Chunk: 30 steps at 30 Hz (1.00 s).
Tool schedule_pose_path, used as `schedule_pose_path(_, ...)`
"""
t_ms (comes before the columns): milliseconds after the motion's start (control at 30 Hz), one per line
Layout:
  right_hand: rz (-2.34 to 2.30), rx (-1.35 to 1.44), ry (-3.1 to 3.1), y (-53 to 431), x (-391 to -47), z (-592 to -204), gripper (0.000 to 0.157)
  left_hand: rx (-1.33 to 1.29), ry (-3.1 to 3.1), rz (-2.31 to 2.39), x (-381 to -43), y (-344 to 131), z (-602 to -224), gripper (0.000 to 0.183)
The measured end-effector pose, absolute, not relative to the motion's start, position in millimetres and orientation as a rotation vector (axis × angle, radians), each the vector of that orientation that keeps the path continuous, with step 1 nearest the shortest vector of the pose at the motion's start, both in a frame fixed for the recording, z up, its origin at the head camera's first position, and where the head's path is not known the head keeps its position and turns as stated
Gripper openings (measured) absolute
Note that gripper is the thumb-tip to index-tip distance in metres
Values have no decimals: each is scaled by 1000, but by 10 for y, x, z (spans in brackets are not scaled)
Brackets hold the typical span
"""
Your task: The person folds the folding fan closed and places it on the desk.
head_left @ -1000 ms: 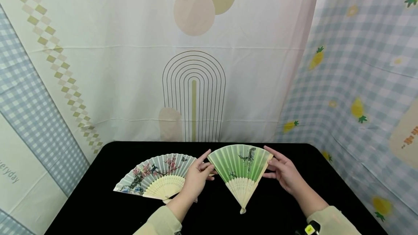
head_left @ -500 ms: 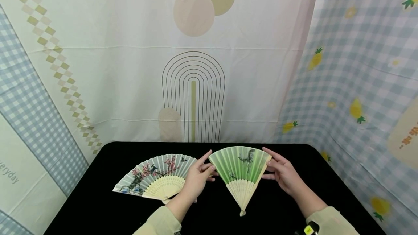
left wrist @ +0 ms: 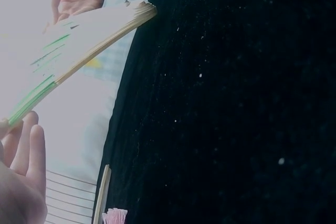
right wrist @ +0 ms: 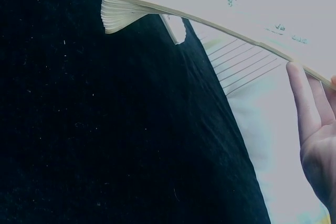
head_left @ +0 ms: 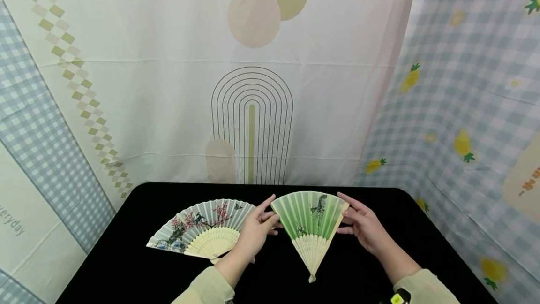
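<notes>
The green fan [head_left: 310, 217] has sunk slightly and narrowed since the earlier frames, my right hand [head_left: 369, 230] drifting inward with it. Nearest me is its pivot [head_left: 312, 278], held clear of the tabletop [head_left: 126, 276]. Farther up, the fingers of my left hand [head_left: 251, 234] and right are clamped on its opposite edges. Past my left wrist, the blossom-painted fan [head_left: 198, 223] lies spread: that one looks done, I judge; mine, part-open, seems unfinished. A curtain [head_left: 168, 111] hangs behind.
</notes>
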State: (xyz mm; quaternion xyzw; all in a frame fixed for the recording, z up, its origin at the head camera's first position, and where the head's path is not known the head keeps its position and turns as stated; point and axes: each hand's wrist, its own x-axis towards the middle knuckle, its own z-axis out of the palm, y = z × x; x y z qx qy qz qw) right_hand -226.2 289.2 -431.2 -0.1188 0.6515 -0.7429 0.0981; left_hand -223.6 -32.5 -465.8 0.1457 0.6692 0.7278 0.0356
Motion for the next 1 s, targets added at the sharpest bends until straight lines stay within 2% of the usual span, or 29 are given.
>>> schedule_pose_path(600,-2212,-367,1896,2834,-2278,-4319,53,458,2099,2234,-2257,-334,-4670,57)
schedule_pose_path(1000,-2189,-353,1924,2808,-2265,-4293,59,464,2109,2223,-2260,-315,-4653,55)
